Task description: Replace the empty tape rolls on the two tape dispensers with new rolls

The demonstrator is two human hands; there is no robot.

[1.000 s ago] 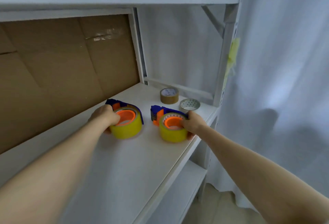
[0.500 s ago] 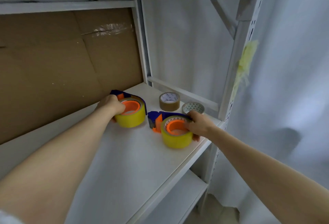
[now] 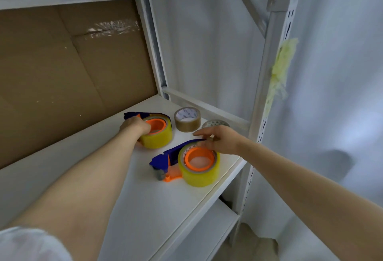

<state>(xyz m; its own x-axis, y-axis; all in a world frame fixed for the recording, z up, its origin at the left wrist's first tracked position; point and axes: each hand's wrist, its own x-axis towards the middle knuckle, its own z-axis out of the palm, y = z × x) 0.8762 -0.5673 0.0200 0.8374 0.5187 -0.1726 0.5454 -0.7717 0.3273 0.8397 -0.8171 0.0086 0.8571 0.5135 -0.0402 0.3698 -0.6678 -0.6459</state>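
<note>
Two blue-and-orange tape dispensers lie on the white shelf (image 3: pixel 145 209), each carrying a full yellow roll. My left hand (image 3: pixel 134 126) grips the left tape dispenser (image 3: pixel 159 136) from its left side. The right tape dispenser (image 3: pixel 196 167) lies nearer the front edge, its blue handle pointing left. My right hand (image 3: pixel 219 139) rests on its far edge, with fingertips pinching the blue frame. Behind them stands a thin brown roll core (image 3: pixel 187 118). A grey empty core (image 3: pixel 215 123) is partly hidden by my right hand.
A cardboard sheet (image 3: pixel 62 74) lines the back left of the shelf bay. A white upright (image 3: pixel 263 94) with yellow tape scraps (image 3: pixel 281 68) stands at the right. A lower shelf (image 3: pixel 207 236) sits below, and a white curtain hangs behind and to the right.
The right dispenser has turned and slid toward the shelf's front edge, and my right hand has shifted to its far side. My left hand stays on the left dispenser.
</note>
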